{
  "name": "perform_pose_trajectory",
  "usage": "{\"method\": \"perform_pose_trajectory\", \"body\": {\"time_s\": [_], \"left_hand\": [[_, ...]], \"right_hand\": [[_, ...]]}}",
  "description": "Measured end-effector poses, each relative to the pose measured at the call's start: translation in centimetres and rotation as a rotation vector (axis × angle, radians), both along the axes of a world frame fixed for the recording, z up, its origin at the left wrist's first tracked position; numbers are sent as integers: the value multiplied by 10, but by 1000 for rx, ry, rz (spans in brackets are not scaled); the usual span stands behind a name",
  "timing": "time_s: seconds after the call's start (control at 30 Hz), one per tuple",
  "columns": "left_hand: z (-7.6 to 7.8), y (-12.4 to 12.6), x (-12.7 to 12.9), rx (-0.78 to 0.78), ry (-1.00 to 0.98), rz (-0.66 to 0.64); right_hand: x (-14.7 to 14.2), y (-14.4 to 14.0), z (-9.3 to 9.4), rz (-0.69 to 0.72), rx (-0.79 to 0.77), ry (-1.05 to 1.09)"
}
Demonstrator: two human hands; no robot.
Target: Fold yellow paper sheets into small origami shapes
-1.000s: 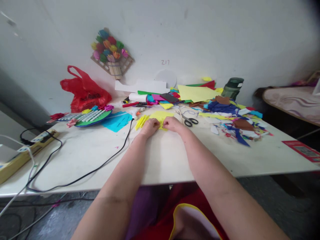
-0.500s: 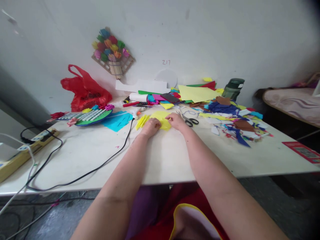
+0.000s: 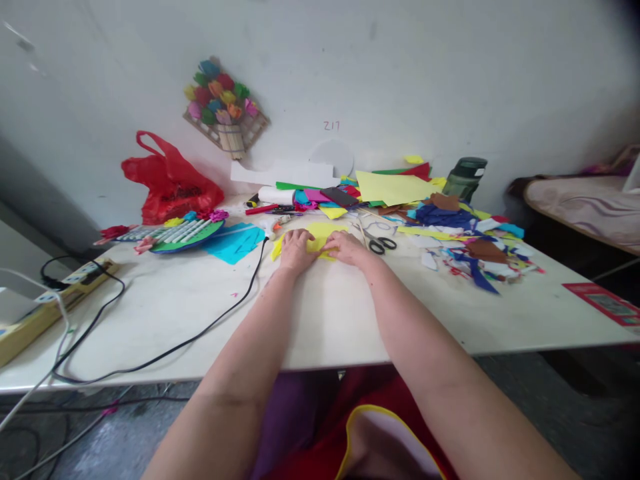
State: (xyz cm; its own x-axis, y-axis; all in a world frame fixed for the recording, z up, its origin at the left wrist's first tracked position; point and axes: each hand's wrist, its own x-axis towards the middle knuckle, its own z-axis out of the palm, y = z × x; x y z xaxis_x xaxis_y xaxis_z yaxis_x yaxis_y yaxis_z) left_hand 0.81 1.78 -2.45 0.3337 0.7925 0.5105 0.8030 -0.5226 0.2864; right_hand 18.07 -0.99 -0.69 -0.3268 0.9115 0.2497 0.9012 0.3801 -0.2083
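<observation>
"Z17" is written on the wall (image 3: 450, 80). The yellow paper (image 3: 323, 235), mid-table (image 3: 325, 320), is pressed flat by the left hand (image 3: 295, 250) and right hand (image 3: 347, 248), fingers spread narrowly. Scissors (image 3: 377, 241) lie just beside; bare tabletop lies toward the near edge.

Soft, even daylight, wide-angle view

Diffuse light is washing over the pale worktop (image 3: 150, 320) and wall (image 3: 450, 80), casting only faint shadows under the arms. The lens is bending straight edges outward, the upper right corner is darkening, and far paper scraps (image 3: 470, 247) are looking slightly soft.
</observation>
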Motion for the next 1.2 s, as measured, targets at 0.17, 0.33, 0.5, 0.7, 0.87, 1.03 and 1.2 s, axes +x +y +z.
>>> {"method": "perform_pose_trajectory", "body": {"time_s": [0.17, 0.33, 0.5, 0.7, 0.87, 1.03, 1.2], "left_hand": [[-2, 1, -4, -66, 36, 45], [4, -1, -16, -93, 62, 29], [11, -2, -20, -17, -31, 80], [5, -2, -8, -44, 40, 16], [5, -3, -4, -67, 100, -9], [10, -6, -2, -139, 119, 23], [8, -4, -1, -127, 86, 14]], "right_hand": [[-2, -6, 4, -11, -25, -6], [1, -5, 5, 24, -83, -41], [3, -4, 0, 15, -73, 3], [6, -2, -4, 14, -79, 43], [4, -2, -4, 9, -64, 90], [3, 0, -4, -62, -20, 112], [8, 4, -5, -156, 10, 57]]}}
